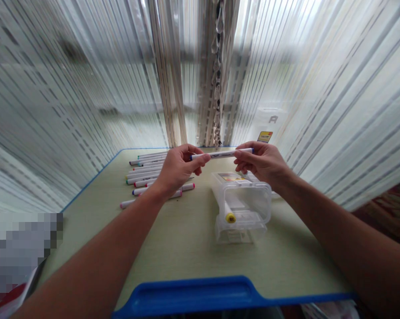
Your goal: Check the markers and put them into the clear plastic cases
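Between both hands a white marker (pixel 222 154) with blue ends is held level above the far part of the table. My left hand (pixel 183 166) pinches its left end between thumb and fingers. At the other end, my right hand (pixel 258 161) grips it the same way. Below the right hand lies a clear plastic case (pixel 243 199) on its side, its mouth facing me and its lid hanging down. Inside rests one marker with a yellow end (pixel 230 217). Several white markers (pixel 143 173) with coloured ends lie in a row beside and partly behind my left hand.
The pale green table (pixel 173 252) has a blue rim with a molded blue tray (pixel 193 292) at the front edge. A clear case part with a yellow label (pixel 265 136) stands at the back right. String curtains (pixel 120 66) with a bead strand (pixel 217 75) hang behind.
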`<state>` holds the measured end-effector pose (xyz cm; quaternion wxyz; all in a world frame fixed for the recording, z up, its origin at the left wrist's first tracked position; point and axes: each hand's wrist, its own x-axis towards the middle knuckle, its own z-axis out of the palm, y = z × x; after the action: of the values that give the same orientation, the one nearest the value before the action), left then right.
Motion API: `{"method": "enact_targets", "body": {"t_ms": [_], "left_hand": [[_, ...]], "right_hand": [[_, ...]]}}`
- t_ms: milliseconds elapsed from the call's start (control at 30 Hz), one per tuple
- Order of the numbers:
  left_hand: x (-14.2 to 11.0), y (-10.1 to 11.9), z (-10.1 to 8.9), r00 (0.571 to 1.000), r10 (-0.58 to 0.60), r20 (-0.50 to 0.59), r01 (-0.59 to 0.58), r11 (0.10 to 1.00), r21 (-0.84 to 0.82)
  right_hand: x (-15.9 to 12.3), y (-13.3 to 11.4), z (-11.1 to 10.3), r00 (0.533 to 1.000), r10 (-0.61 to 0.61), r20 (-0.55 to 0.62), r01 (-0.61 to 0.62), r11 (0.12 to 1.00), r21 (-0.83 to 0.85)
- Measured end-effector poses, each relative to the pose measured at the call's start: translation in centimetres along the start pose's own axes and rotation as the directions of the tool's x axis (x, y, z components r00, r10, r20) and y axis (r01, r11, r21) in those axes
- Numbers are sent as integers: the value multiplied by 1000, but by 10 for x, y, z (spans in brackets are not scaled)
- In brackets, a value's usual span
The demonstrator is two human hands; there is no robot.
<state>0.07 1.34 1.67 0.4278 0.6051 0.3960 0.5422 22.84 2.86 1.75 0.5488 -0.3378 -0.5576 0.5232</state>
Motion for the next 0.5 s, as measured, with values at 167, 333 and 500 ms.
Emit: {"method": "enact_targets", "body": {"t_ms": [167, 333, 500], "left_hand": [[0, 1, 0, 1000, -27, 0, 27, 999, -31], [1, 2, 0, 1000, -19, -1, 18, 995, -103], [3, 2, -2, 1000, -31, -1, 31, 985, -172]], "right_hand": [[0, 1, -1, 1000, -16, 22, 16, 1000, 2], [1, 0, -3, 1000, -2, 24, 1, 1000, 19], [3, 0, -3, 1000, 12, 9, -12, 999, 41]]}}
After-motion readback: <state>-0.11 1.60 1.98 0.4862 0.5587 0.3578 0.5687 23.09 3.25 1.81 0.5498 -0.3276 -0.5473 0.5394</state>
